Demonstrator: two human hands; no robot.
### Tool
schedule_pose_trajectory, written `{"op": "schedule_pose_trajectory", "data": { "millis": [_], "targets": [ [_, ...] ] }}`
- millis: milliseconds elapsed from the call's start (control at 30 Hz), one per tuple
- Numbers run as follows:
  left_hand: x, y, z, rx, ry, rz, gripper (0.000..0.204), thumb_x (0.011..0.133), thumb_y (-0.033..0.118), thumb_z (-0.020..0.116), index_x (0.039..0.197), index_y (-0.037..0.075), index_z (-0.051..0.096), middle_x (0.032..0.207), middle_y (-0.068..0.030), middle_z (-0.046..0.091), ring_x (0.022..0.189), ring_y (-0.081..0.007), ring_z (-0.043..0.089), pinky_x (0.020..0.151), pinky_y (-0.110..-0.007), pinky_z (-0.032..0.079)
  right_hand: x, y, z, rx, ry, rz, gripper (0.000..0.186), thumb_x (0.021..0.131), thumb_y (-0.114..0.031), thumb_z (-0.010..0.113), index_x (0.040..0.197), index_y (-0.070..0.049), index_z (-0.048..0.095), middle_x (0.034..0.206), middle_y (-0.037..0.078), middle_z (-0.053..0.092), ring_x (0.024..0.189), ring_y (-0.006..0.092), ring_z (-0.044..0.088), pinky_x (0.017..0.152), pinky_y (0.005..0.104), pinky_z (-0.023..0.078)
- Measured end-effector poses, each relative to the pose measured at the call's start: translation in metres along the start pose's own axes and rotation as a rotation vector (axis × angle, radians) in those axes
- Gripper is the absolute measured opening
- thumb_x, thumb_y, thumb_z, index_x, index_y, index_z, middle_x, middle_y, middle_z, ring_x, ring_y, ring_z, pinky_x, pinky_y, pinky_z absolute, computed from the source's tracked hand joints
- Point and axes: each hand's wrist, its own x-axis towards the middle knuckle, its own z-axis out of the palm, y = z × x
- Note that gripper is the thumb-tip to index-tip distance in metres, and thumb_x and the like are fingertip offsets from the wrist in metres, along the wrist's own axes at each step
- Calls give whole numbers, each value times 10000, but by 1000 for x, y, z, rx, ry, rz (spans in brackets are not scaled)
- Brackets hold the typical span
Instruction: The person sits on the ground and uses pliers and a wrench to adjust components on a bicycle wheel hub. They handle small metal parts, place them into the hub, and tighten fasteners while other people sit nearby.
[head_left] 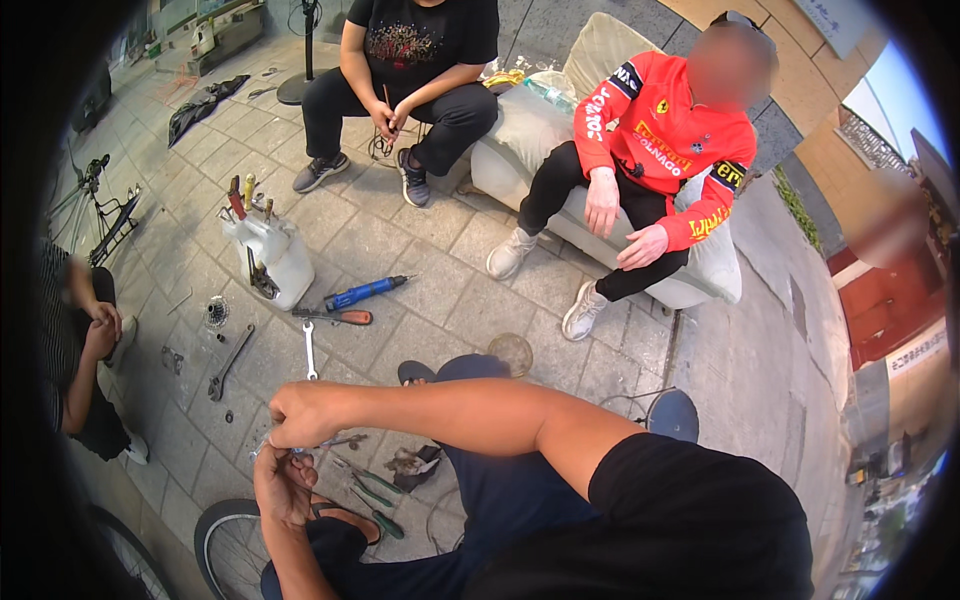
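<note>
My right hand (304, 413) reaches across from the right, its fingers closed and pointing down. Just below it, my left hand (283, 484) is raised with its fingers curled. Between the two hands a small shiny metal part (264, 446) shows; most of it is hidden by my fingers, so its kind is unclear. A silver wrench (310, 352) appears just beyond my right hand, on the paving. Green-handled pliers (374, 489) lie beside a dark crumpled rag (412, 465), to the right of my left hand.
A cut white plastic jug (283, 262) holds tools. Near it lie a blue power screwdriver (365, 292), an adjustable wrench (231, 364) and a bicycle cassette (216, 311). A bicycle wheel (205, 545) stands at the lower left. Three people sit around, one on a pale sofa (530, 130).
</note>
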Motion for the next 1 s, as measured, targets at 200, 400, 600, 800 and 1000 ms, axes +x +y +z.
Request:
{"op": "schedule_pose_trajectory", "data": {
  "millis": [200, 400, 600, 800, 1000],
  "targets": [
    [3, 1, -5, -20, -61, -17, 128, 994, 186, 570, 1045, 76, 613, 867, -55, 668, 721, -184, 660, 535, -277, 504, -3, -8, -8, -68, -63, 72, 407, 858, -326, 715, 1002, 49, 783, 884, 258, 775, 852, 348, 782, 763, 434, 607],
    [5, -2, -7, -26, -28, -46, 163, 996, 172, 531, 1035, 48, 629, 860, -78, 673, 714, -188, 659, 536, -280, 503, -5, -8, -5, -111, -19, 32, 370, 861, -320, 704, 964, 22, 799, 865, 247, 776, 825, 347, 784, 754, 444, 605],
    [8, -4, -8, -7, -66, -35, 264, 1029, 212, 492, 979, 17, 663, 817, -104, 687, 660, -188, 646, 528, -279, 503, -4, -6, -4, -136, -58, 32, 368, 859, -320, 702, 953, 21, 801, 882, 253, 776, 845, 344, 785, 750, 445, 604],
    [-1, 0, 3, -19, -2, -5, 224, 1016, 213, 549, 1016, 20, 662, 812, -101, 684, 653, -187, 644, 509, -283, 502, -6, -10, -6, -53, -105, 15, 397, 856, -295, 735, 1023, 62, 778, 898, 245, 775, 803, 297, 766, 709, 422, 594],
    [-7, 5, 9, -75, 3, 8, 203, 1000, 205, 580, 1050, 24, 659, 843, -93, 689, 683, -185, 656, 535, -288, 512, -9, -14, -13, -10, -183, 31, 457, 864, -259, 756, 1148, 97, 730, 869, 237, 756, 744, 278, 739, 651, 406, 572]
  ]
}}
